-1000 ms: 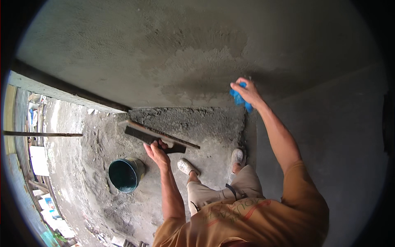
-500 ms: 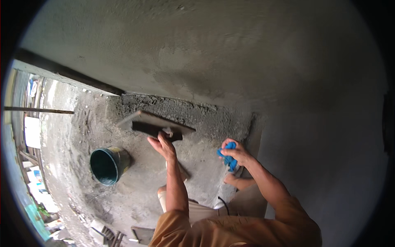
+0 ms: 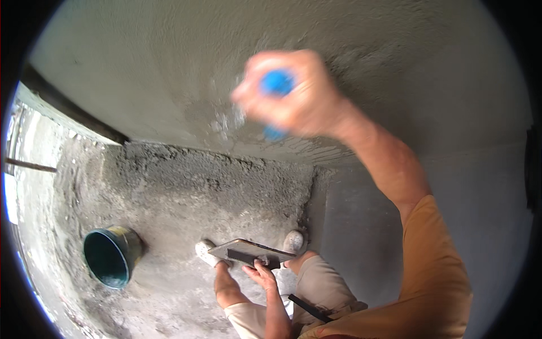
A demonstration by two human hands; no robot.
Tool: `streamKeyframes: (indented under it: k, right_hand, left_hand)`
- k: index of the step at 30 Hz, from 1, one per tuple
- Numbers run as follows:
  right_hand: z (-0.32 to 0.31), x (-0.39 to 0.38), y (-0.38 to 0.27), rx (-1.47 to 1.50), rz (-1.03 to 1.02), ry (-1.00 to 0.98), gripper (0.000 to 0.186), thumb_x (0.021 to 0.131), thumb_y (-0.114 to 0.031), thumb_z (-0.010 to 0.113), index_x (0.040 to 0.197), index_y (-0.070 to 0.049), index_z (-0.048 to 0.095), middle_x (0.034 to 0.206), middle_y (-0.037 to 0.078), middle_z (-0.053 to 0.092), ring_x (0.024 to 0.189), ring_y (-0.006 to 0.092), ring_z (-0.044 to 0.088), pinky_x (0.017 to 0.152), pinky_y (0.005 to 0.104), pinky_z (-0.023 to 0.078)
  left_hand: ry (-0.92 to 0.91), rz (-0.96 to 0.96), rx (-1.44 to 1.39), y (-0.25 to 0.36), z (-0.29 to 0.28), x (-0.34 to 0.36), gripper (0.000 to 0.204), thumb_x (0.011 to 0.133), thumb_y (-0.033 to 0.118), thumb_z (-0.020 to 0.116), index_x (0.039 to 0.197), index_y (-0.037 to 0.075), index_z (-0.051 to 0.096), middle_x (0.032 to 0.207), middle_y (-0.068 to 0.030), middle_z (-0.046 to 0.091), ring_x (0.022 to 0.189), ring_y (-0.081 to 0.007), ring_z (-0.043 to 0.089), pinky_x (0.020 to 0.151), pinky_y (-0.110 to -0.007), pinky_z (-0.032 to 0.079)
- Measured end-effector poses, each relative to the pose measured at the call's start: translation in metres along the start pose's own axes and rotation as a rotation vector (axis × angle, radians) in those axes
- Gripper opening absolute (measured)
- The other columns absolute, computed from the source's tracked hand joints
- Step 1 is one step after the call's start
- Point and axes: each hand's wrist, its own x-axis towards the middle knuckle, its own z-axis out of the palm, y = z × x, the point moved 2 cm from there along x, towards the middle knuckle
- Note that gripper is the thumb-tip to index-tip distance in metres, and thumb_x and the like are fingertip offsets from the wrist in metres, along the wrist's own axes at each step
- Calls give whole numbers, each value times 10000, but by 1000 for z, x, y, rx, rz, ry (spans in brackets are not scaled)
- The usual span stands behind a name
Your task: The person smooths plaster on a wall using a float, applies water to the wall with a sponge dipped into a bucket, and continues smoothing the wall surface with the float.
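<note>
- Bucket first: a dark green round plastic bucket (image 3: 112,257) stands on the rough, mortar-strewn floor (image 3: 169,203) at lower left, well apart from both hands and to the left of the person's feet.
- Left hand (image 3: 261,272), low in the middle of the view, grips the dark handle under a flat rectangular grey board (image 3: 251,252) that is held roughly level above the shoes; fingers are closed around that handle. Whether any mortar lies on the board cannot be told.
- Right hand (image 3: 296,93) is raised against the grey plastered wall (image 3: 169,73), fist clamped around a bright blue tool (image 3: 276,85), which is blurred, so its exact shape is unclear. Wet sheen and specks show on the plaster just to the left of the blue tool.
- Step in hand, as a judgement: finishing the wall's wet plaster with the blue tool while the board waits below.
- Next move probably calls for even, light contact across the damp patch, working outward without gouging the fresh coat.
- Surface and room: smooth grey plaster above, a coarse darker band (image 3: 214,169) at the wall's foot, a second wall meeting it in a corner at right, and bright daylight at far left.
</note>
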Motion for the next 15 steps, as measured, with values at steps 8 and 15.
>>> streamKeyframes:
  k: [8,15]
  right_hand:
    - [27,-221,180,827,806,465,243,890,-212,732,1002,-118,537,908,55,602,734,174,630,603,343,544]
    - [235,-390,336,1748,846,522,514,916,-312,708,1262,22,525,1115,198,657,948,289,695,730,350,623]
  left_hand:
    - [-320,560,-123,178,112,145,170,1048,206,516,1052,58,433,810,-37,567,646,-94,526,594,-243,464]
    - [-421,1119,-259,256,246,224,100,1056,163,515,1048,82,456,807,-53,628,593,-98,553,524,-264,506]
